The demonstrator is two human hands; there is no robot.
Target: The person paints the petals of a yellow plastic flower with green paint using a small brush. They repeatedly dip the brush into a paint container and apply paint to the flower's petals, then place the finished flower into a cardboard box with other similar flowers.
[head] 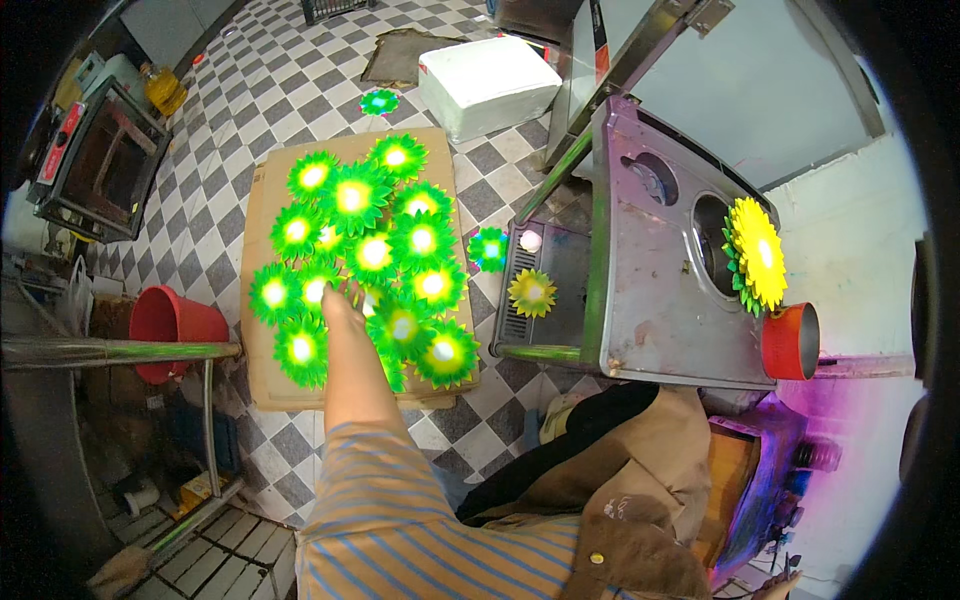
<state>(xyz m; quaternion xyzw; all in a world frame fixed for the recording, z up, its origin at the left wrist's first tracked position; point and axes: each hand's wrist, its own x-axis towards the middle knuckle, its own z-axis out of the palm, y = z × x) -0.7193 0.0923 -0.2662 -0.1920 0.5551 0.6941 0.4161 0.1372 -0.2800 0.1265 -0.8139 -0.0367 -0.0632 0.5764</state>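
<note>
My left hand is over a flat cardboard sheet, among several green flower-shaped pieces with pointed petals and bright yellow-white centres. Its fingers look spread, with nothing visible between them. One green flower lies beside the thumb, and another flower is partly hidden under the fingers. Just right of the hand, a duller green flower looks blurred. At the bottom right edge, part of my right hand shows beside a thin dark object; whether it grips that object is unclear.
A grey metal stand bears a yellow-and-green flower and a red can. On its lower shelf sits a yellow flower. Other obstacles are a red bucket, a metal rail and a white foam box.
</note>
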